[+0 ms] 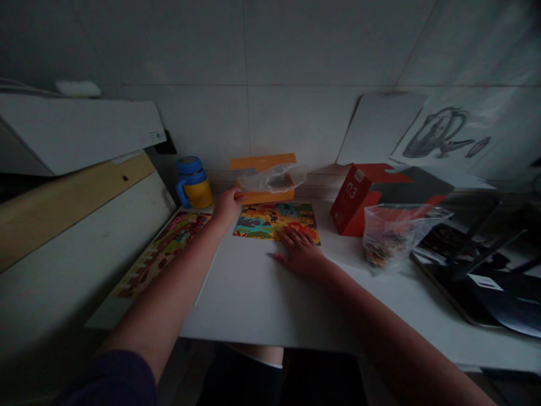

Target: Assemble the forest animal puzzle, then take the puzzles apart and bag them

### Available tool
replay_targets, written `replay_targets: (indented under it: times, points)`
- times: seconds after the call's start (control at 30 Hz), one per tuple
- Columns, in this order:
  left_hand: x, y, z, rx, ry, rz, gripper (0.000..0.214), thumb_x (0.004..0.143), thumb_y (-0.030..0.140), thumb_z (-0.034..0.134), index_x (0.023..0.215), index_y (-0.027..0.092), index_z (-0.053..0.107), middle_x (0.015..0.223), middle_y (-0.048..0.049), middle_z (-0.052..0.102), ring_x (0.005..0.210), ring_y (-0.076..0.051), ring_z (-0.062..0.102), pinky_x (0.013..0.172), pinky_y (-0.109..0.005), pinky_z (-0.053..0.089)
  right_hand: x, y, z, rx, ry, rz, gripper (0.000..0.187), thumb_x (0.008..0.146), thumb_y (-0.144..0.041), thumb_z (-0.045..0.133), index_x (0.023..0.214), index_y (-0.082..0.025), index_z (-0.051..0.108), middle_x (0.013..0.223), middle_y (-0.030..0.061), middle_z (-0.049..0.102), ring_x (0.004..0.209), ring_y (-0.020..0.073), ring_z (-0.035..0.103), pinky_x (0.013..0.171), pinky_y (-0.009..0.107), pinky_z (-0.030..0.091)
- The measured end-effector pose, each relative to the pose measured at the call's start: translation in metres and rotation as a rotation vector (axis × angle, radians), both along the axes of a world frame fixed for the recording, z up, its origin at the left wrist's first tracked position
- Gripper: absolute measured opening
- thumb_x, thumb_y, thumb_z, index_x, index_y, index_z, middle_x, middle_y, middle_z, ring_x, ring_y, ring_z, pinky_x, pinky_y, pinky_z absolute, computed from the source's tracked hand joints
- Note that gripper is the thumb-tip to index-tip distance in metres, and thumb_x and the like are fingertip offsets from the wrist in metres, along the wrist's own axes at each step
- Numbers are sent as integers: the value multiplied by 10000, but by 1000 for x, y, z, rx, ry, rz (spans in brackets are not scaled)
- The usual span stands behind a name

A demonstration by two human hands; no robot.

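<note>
My left hand [227, 207] pinches the corner of a transparent plastic bag [271, 178], which holds a small brownish piece and hangs in the air above a colourful jigsaw-style picture [274, 220]. My right hand [299, 252] lies flat and open on the white table [253, 304], its fingertips on the picture's lower right corner. To the left, a longer printed picture board [163, 255] lies partly under my left forearm. A transparent bag of small multicoloured pieces [391, 239] sits to the right of my right hand.
A red box marked 3 [353, 198] stands behind the filled bag. A blue and yellow lidded mug [193, 183] and an orange card [262, 162] are at the back against the tiled wall. Dark flat items [465, 270] lie at the right, and a white cabinet [71, 132] juts out at the left.
</note>
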State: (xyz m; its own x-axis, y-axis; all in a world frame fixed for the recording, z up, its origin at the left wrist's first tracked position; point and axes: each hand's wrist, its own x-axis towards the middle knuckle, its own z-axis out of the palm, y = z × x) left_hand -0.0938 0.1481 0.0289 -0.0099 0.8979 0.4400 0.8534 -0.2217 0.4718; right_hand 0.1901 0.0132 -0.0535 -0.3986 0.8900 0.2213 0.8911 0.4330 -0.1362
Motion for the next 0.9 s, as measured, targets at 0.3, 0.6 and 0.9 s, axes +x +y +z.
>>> replay_targets:
  times: [0.3,0.6,0.9]
  points:
    - [-13,-12,4,-11,-56,-21,130,919,306,722,1003,211,748,950,-79,786,838,-237,698,748,-309,463,8,-74,13,-34,15,72,835,990,-682,542,1663,-218,371,1711,147,344,1577,369,334,1257,587,334]
    - [-9,-9,-7,-39,-75,-56,133,912,338,733,937,208,724,901,-60,775,803,-219,685,730,-305,473,24,-131,17,-81,7,160,912,931,-683,641,1667,-220,364,1700,145,363,1558,383,370,1246,594,375]
    - [0,16,-1,-42,-87,-43,187,919,357,739,1006,192,739,961,-85,785,838,-225,697,752,-306,478,6,-5,31,-25,-34,-12,677,1073,-541,460,1635,-166,407,1730,177,292,1592,381,291,1254,632,284]
